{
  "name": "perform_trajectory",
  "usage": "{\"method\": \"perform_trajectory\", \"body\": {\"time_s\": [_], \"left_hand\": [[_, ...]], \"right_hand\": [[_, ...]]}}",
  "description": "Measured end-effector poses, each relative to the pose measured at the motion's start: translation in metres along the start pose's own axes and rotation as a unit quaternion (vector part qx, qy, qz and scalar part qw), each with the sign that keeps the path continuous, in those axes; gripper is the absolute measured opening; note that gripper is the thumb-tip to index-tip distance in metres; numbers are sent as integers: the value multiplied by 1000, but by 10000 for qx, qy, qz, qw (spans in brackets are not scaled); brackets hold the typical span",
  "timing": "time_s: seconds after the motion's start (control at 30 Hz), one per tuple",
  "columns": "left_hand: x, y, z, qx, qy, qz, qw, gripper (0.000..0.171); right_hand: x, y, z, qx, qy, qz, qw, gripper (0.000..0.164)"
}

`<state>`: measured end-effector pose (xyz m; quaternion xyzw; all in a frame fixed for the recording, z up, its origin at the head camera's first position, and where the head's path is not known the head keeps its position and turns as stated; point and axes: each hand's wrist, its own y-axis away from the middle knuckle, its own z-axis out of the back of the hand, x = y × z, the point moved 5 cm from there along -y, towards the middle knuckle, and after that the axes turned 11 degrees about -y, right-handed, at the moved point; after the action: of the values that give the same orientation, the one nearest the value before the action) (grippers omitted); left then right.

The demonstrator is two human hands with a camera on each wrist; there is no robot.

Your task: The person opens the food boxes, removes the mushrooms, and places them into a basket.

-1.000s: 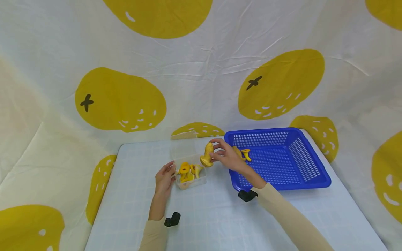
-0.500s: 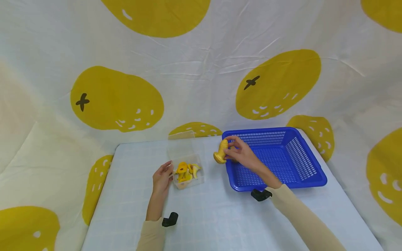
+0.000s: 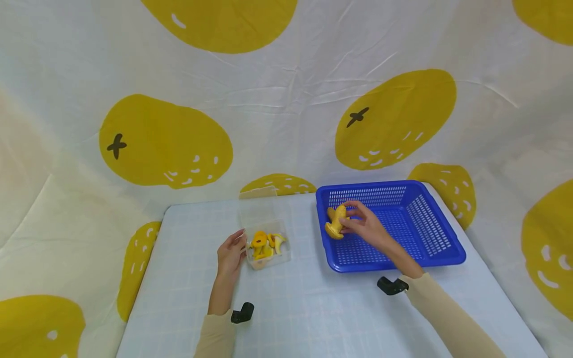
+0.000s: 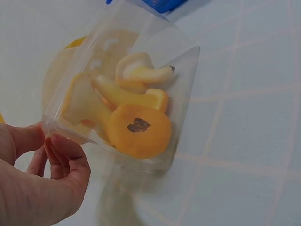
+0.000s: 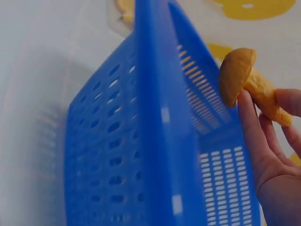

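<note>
My right hand (image 3: 366, 226) holds a yellow mushroom (image 3: 335, 223) by its stem, over the left side of the blue basket (image 3: 403, 267). In the right wrist view the mushroom's rounded cap (image 5: 235, 75) points away from the fingers, above the basket's rim. My left hand (image 3: 230, 254) pinches the left edge of a clear plastic box (image 3: 286, 256), whose see-through lid (image 3: 257, 209) stands raised at the back. Several yellow mushrooms lie in the box, one showing its orange cap (image 4: 141, 134) with a dark mark. Another yellow piece (image 3: 330, 212) in the basket is mostly hidden behind the held mushroom.
A pale checked cloth covers the table (image 3: 295, 313). The basket stands to the right of the box, with a strip of table between them. Behind hangs a white curtain (image 3: 286, 134) with large yellow fruit prints.
My right hand has carried the mushroom rightward, from beside the clear box to over the basket. My left hand keeps its hold on the box.
</note>
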<state>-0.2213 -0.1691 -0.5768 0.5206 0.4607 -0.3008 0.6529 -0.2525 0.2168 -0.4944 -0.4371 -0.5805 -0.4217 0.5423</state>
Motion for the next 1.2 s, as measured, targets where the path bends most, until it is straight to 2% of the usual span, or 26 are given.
{"method": "perform_trajectory", "body": {"time_s": [0.2, 0.5, 0.7, 0.8, 1.0, 1.2], "left_hand": [[0, 1, 1, -49, 2, 7, 10000, 41], [-2, 1, 2, -150, 43, -20, 9999, 40], [-3, 1, 2, -28, 70, 217, 9997, 40], [-3, 0, 0, 94, 175, 380, 9991, 42], [-5, 1, -1, 147, 274, 675, 9972, 45], [-7, 1, 1, 75, 148, 717, 9973, 46]], "right_hand": [[-14, 11, 10, 28, 67, -55, 10000, 52], [-38, 17, 19, 255, 702, -593, 9954, 53], [-47, 12, 15, 676, 1281, -799, 9862, 48], [-51, 8, 12, 759, 1524, -858, 9817, 42], [-50, 2, 6, 612, 2240, -783, 9695, 33], [-46, -3, 1, 419, 2734, -360, 9603, 21]]}}
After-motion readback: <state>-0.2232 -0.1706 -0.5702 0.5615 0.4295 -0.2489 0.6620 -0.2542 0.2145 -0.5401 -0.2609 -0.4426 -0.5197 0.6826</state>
